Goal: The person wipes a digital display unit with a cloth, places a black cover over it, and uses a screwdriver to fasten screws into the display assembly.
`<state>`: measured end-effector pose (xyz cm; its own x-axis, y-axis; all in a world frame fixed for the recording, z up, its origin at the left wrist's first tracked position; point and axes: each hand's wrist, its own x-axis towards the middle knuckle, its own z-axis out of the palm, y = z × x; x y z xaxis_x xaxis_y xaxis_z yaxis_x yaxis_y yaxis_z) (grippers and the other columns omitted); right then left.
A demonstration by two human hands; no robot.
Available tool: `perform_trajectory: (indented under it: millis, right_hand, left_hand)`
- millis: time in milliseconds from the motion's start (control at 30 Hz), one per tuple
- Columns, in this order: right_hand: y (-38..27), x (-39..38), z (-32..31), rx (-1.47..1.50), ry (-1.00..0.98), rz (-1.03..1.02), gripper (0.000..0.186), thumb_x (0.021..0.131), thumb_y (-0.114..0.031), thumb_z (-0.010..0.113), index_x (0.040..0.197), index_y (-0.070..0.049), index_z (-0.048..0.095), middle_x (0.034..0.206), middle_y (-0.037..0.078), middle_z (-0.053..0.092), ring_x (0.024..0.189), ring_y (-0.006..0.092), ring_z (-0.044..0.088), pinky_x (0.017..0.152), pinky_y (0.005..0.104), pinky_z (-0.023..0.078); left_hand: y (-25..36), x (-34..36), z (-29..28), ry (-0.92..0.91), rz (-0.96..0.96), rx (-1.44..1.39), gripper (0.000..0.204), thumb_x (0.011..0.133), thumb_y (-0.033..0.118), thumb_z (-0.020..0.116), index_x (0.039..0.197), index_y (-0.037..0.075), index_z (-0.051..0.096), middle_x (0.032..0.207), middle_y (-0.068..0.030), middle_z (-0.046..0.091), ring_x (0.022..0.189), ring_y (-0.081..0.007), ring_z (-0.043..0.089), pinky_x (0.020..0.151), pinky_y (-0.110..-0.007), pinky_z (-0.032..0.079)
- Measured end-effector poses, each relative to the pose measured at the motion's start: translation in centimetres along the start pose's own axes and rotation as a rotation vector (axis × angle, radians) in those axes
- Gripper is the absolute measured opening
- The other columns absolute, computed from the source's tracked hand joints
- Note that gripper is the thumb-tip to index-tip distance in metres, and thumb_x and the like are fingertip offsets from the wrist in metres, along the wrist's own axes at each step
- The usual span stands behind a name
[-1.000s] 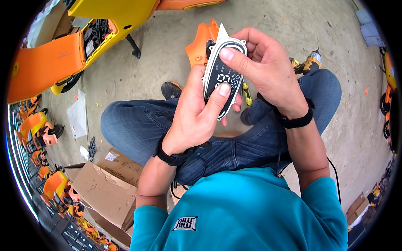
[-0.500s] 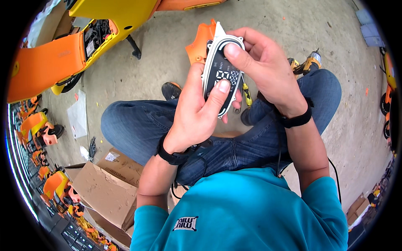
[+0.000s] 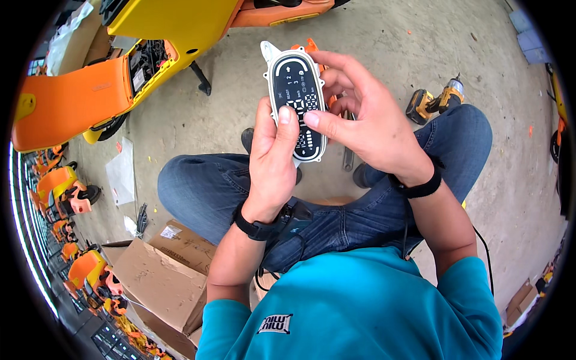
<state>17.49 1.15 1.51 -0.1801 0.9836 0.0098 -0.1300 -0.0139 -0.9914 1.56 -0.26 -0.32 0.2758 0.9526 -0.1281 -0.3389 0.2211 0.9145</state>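
An oval scooter dashboard display (image 3: 291,78) with a dark face, white symbols and a pale rim with small screw lugs is held up over my lap, nearly upright in view. My left hand (image 3: 271,162) grips its lower left side, thumb on the face and the other fingers hidden behind. My right hand (image 3: 379,123) is at the right edge, its thumb tip on the face and its fingers curled loosely around the side. Behind the display, an orange plastic part (image 3: 311,45) shows only in small pieces.
A yellow cordless drill (image 3: 447,97) lies on the concrete floor beyond my right knee. Between my legs lies a wrench (image 3: 348,159). A yellow and orange scooter (image 3: 186,27) stands at the upper left. An open cardboard box (image 3: 157,277) sits at my left side.
The display has shifted slightly left and turned from a rightward tilt to nearly upright. My right thumb has slid from its upper end toward the middle, and more of its face shows.
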Motion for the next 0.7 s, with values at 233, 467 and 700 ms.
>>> perform_trajectory:
  millis: [233, 467, 700]
  right_hand:
    - [-0.6, 0.3, -1.8, -0.142, -0.228, 0.090, 0.061, 0.084, -0.002, 0.068, 0.139, 0.004, 0.043, 0.095, 0.006, 0.061, 0.082, 0.0109, 0.058, 0.071, 0.0247, 0.050]
    - [0.8, -0.3, -0.1, -0.112, -0.045, 0.038, 0.036, 0.090, -0.016, 0.069, 0.117, 0.004, 0.057, 0.090, 0.007, 0.063, 0.079, 0.0136, 0.059, 0.073, 0.0286, 0.051]
    - [0.7, -0.2, -0.4, -0.140, -0.133, 0.102, 0.025, 0.091, -0.021, 0.068, 0.101, 0.002, 0.062, 0.084, 0.007, 0.063, 0.075, 0.0114, 0.057, 0.065, 0.0294, 0.047]
  left_hand:
    - [1.1, 0.8, -0.4, 0.158, 0.062, 0.160, 0.033, 0.098, 0.026, 0.063, 0.120, 0.002, 0.056, 0.106, -0.0041, 0.064, 0.092, -0.0083, 0.058, 0.083, -0.025, 0.048]
    - [1.1, 0.7, -1.7, 0.163, 0.052, 0.041, 0.021, 0.099, 0.022, 0.061, 0.110, 0.005, 0.059, 0.093, -0.0033, 0.068, 0.071, -0.0077, 0.061, 0.053, -0.021, 0.045]
    - [2.3, 0.9, -2.8, 0.057, -0.033, -0.076, 0.018, 0.095, 0.014, 0.064, 0.108, 0.002, 0.060, 0.097, -0.0080, 0.068, 0.080, -0.0127, 0.066, 0.064, -0.026, 0.054]
